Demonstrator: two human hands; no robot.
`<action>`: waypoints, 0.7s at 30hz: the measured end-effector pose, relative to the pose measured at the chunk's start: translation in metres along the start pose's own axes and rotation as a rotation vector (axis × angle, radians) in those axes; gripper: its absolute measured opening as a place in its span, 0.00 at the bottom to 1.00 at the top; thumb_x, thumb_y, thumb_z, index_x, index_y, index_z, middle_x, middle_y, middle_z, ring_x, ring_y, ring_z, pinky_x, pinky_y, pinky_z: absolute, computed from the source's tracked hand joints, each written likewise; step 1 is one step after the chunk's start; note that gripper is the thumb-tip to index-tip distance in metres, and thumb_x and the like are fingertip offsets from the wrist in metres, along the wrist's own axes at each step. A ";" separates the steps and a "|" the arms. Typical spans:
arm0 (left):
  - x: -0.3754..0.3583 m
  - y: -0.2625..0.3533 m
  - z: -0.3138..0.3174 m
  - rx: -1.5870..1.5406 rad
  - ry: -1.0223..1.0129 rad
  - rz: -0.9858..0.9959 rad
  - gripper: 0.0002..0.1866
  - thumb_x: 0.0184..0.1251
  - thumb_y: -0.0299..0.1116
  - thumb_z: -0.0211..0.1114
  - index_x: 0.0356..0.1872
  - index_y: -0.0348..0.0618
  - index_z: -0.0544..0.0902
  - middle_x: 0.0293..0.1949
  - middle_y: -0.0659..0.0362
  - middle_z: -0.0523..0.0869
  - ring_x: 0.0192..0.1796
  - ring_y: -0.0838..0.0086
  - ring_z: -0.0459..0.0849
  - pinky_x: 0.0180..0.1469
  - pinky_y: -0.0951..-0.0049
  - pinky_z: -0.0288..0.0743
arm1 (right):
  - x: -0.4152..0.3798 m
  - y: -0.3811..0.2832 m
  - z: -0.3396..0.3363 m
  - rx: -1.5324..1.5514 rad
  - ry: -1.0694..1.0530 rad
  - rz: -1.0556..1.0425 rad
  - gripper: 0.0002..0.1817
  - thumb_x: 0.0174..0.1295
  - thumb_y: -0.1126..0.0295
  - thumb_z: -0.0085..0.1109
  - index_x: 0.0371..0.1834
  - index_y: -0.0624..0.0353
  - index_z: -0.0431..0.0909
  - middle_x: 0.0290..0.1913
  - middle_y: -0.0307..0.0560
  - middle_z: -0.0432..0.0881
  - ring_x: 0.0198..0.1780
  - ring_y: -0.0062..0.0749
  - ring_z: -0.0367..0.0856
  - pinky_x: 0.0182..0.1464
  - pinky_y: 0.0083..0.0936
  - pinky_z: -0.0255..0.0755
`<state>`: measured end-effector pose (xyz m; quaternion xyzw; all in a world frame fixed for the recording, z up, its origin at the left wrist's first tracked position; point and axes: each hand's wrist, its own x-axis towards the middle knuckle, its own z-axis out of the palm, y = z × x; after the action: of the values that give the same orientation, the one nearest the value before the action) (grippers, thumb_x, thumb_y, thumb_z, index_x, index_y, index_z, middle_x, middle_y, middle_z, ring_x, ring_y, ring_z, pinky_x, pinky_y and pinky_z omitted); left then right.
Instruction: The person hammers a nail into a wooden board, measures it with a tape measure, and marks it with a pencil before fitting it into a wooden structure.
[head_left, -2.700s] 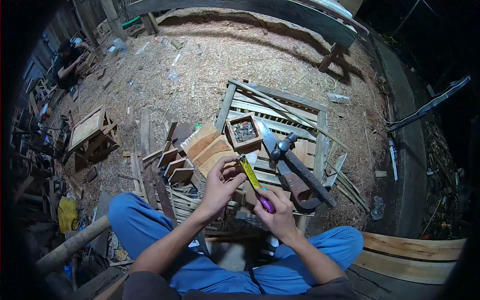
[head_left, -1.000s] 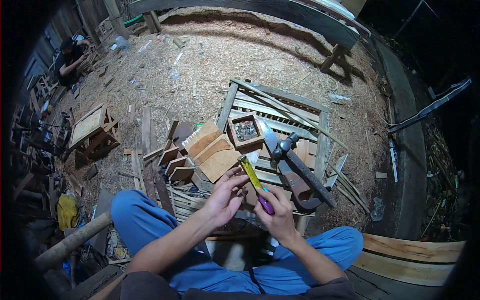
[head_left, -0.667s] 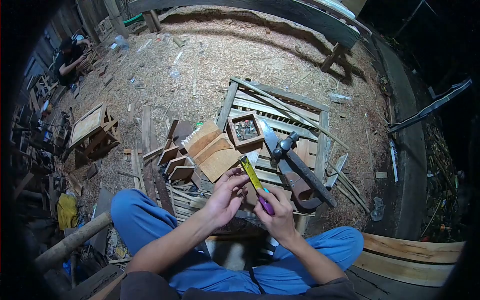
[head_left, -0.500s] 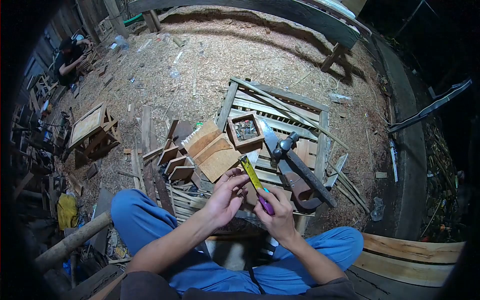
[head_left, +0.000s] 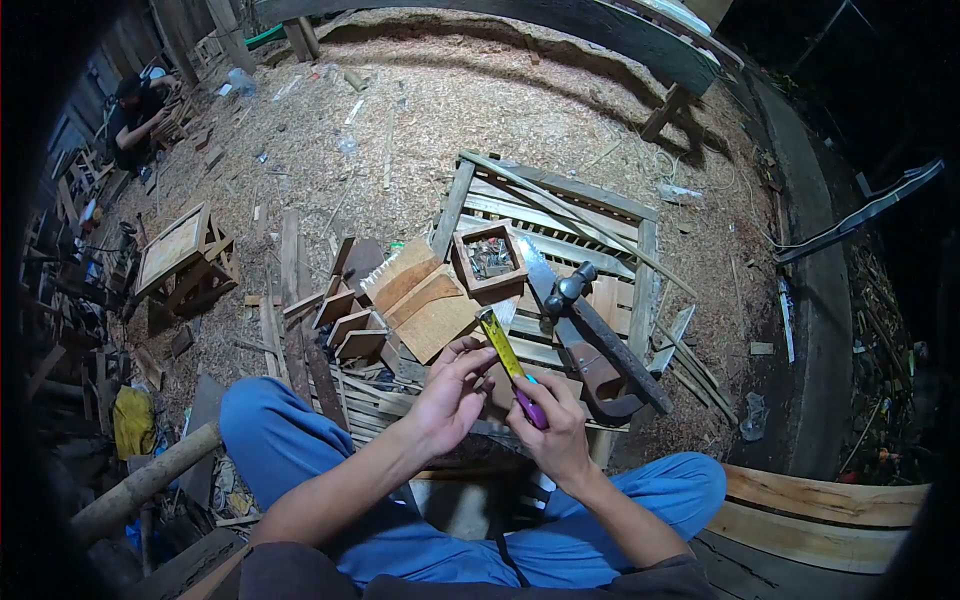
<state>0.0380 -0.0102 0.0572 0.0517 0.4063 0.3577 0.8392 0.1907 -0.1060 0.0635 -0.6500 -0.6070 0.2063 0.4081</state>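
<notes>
My right hand (head_left: pixel 553 430) is wrapped around the purple case of a tape measure (head_left: pixel 535 412). Its yellow blade sticks out, pointing up and away from me. Close to the left edge of the blade is my left hand (head_left: pixel 453 398), palm turned up, its fingers loosely bent and apart. Beyond the blade tip lie a wooden board (head_left: pixel 425 310) with a brown curved piece (head_left: pixel 428 297) on it and a small wooden box (head_left: pixel 490 262) of nails and metal bits. A hammer (head_left: pixel 610 335) rests across a handsaw (head_left: pixel 600 375) to the right.
These tools lie on a slatted wooden frame (head_left: pixel 648 245). Cut wood pieces (head_left: pixel 358 335) stand to its left, near a small wooden stool (head_left: pixel 185 255). Wood shavings (head_left: pixel 450 100) cover the ground. Another person (head_left: pixel 140 120) crouches at the far left. A long bench (head_left: pixel 600 40) crosses the back.
Both hands and the tape measure stay almost where they were. The view has shifted very slightly, and the person at the far left has moved a little.
</notes>
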 end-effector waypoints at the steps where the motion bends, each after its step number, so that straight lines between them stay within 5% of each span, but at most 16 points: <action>1: 0.000 -0.001 0.000 -0.001 0.000 0.000 0.18 0.71 0.25 0.74 0.55 0.52 0.78 0.49 0.65 0.86 0.52 0.79 0.83 0.52 0.72 0.75 | 0.000 0.000 0.000 -0.003 0.002 -0.002 0.20 0.59 0.75 0.72 0.57 0.62 0.87 0.51 0.58 0.86 0.49 0.51 0.89 0.52 0.39 0.83; 21: 0.001 -0.006 -0.003 0.007 0.003 0.059 0.19 0.71 0.26 0.75 0.54 0.52 0.75 0.49 0.64 0.85 0.49 0.79 0.83 0.50 0.74 0.75 | 0.000 0.006 0.002 0.021 -0.025 0.005 0.20 0.62 0.74 0.72 0.59 0.60 0.86 0.54 0.60 0.85 0.50 0.55 0.89 0.51 0.42 0.84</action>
<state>0.0399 -0.0140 0.0525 0.0663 0.4071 0.3809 0.8276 0.1925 -0.1048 0.0579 -0.6445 -0.6081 0.2218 0.4071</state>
